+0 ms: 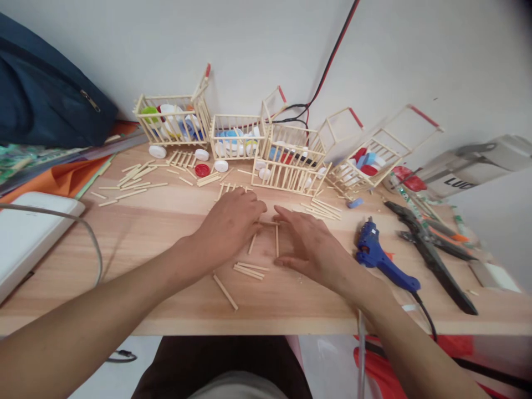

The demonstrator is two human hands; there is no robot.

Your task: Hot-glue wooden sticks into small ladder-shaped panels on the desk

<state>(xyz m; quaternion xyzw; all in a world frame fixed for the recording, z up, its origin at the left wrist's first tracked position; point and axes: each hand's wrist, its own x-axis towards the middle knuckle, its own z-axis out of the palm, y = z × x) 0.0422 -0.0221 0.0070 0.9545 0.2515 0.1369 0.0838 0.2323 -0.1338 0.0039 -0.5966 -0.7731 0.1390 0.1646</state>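
A small three-sided frame of thin wooden sticks (277, 241) lies on the table between my two hands. My left hand (230, 224) is closed over the frame's left side, fingertips pressed together at the end of its cross stick; the fingers partly hide the grip. At the right side of the frame, my right hand (313, 244) has its thumb and fingers apart, with the upright stick between them. Several short loose sticks (249, 270) lie just in front of the frame, and a longer stick (225, 292) rests nearer the table edge. A ladder-like stick panel (226, 191) sits partly behind my left hand.
Along the wall stand several miniature stick carts (172, 122) holding bottle caps. A blue hot glue gun (384, 257) and black-handled pliers (432, 257) lie at the right. A white box-shaped device (37, 233) with a cable is at the left. More sticks (133, 183) are scattered behind.
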